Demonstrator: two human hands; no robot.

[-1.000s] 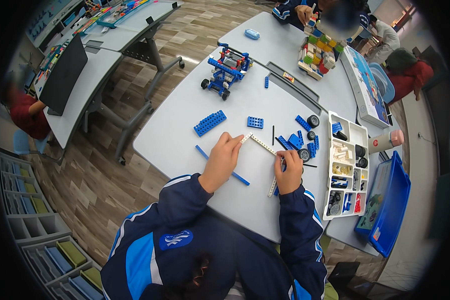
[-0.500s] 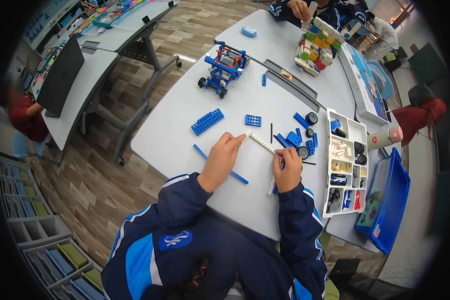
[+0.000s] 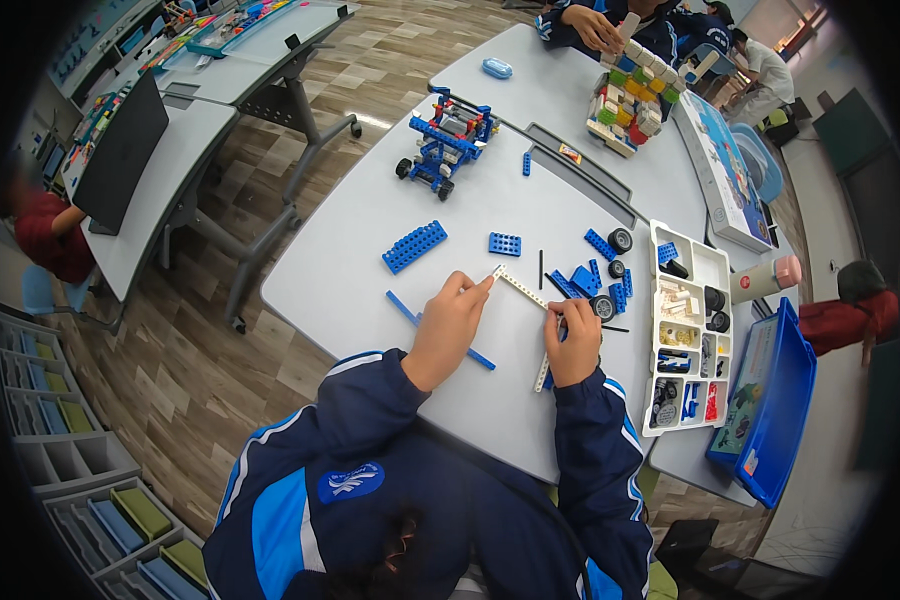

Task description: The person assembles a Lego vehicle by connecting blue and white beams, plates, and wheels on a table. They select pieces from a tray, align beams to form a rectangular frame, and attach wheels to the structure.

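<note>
A white linkage of holed toy beams [image 3: 523, 289] bends at an angle above the table. My left hand [image 3: 446, 338] pinches its left end between thumb and fingertips, where a short white piece sits. Around the bend my right hand [image 3: 574, 345] is closed, hiding the joint; a second white beam comes out below it toward me. A long blue beam [image 3: 404, 310] lies on the table, partly covered by my left hand. Farther off are a blue holed block [image 3: 413, 247] and a smaller blue plate [image 3: 505, 244]. Black wheels [image 3: 602, 307] and blue pieces [image 3: 584, 281] are scattered beyond my right hand.
A white parts tray [image 3: 692, 424] is at the right, beside a blue bin [image 3: 787, 420] and a bottle [image 3: 765, 280]. A blue wheeled model [image 3: 450, 140] stands at the far left. Across the table a person's hand [image 3: 592, 28] touches a block model [image 3: 630, 100].
My left hand has shifted very slightly to the right at the beam's end. My right hand keeps its hold. The view has moved a little.
</note>
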